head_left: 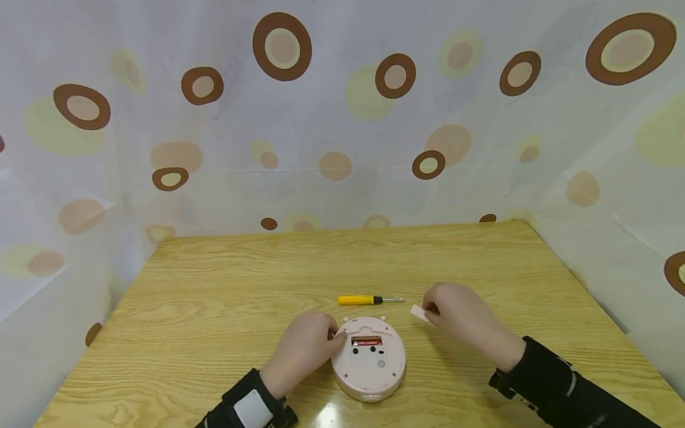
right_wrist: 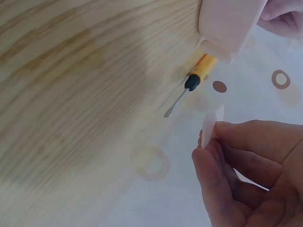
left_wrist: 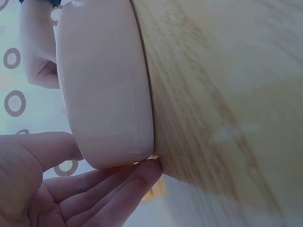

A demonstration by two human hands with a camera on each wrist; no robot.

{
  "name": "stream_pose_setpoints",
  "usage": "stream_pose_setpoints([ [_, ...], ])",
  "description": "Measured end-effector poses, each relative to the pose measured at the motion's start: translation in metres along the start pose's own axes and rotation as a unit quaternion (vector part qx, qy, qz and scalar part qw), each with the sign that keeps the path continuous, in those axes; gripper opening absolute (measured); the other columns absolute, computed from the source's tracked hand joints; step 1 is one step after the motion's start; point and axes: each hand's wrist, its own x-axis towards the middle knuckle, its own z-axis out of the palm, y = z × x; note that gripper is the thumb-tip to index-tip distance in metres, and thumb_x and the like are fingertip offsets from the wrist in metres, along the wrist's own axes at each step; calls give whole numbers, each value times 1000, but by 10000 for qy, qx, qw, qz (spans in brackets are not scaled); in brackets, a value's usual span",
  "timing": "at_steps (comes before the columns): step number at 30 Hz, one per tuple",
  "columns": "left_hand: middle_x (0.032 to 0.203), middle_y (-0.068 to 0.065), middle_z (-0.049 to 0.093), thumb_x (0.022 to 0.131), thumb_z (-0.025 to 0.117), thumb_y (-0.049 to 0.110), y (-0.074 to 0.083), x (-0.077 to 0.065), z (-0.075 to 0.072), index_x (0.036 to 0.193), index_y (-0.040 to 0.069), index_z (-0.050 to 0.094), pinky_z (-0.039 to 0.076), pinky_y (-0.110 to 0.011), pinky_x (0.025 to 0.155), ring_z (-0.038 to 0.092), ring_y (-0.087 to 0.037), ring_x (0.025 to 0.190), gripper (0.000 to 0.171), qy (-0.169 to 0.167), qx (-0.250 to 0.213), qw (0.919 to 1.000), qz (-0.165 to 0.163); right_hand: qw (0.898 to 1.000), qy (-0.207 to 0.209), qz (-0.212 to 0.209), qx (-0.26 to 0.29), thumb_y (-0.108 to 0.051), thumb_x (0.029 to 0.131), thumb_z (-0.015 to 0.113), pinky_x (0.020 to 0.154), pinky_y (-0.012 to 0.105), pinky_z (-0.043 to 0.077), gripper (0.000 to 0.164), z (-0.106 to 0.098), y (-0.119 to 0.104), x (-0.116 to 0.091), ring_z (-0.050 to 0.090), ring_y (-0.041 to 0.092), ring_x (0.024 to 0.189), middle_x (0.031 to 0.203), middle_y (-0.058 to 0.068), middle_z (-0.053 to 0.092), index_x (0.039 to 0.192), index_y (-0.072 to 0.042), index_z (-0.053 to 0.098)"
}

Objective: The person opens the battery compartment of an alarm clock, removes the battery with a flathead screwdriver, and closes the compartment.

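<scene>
A round, pale pink alarm clock (head_left: pixel 369 374) lies on its face with its back upward. A red battery (head_left: pixel 366 341) sits in its uncovered slot, with small dark knobs and a cluster of speaker holes below. My left hand (head_left: pixel 307 345) grips the clock's upper left edge; in the left wrist view the thumb lies on the back side and the fingers (left_wrist: pixel 113 189) reach along the rim down to the table. To the right of the clock, my right hand (head_left: pixel 460 315) pinches a small, thin, pale pink battery cover (right_wrist: pixel 212 124) between thumb and fingertips, above the table.
A screwdriver (head_left: pixel 361 300) with a yellow handle lies just beyond the clock, its tip pointing right. The wooden table (head_left: pixel 241 273) meets a hanging sheet with a circle pattern (head_left: pixel 332 196) at the back and sides.
</scene>
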Motion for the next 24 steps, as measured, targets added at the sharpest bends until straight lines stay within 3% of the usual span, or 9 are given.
stream_pose_setpoints([
  [8, 64, 7, 60, 97, 76, 25, 0, 0, 0, 80, 11, 79, 37, -23, 53, 48, -7, 56, 22, 6, 42, 10000, -14, 9998, -49, 112, -184, -6, 92, 79, 62, 28, 44, 12, 4, 11, -5, 52, 7, 65, 77, -3, 67, 83, -14, 77],
  [24, 62, 8, 57, 97, 76, 25, 0, 0, 1, 79, 12, 78, 36, -22, 51, 46, -7, 54, 22, 45, 31, 10000, -34, 9977, -473, 484, 65, -5, 91, 79, 61, 29, 43, 13, 18, 28, -15, 51, 8, 64, 75, -3, 66, 81, -14, 75],
])
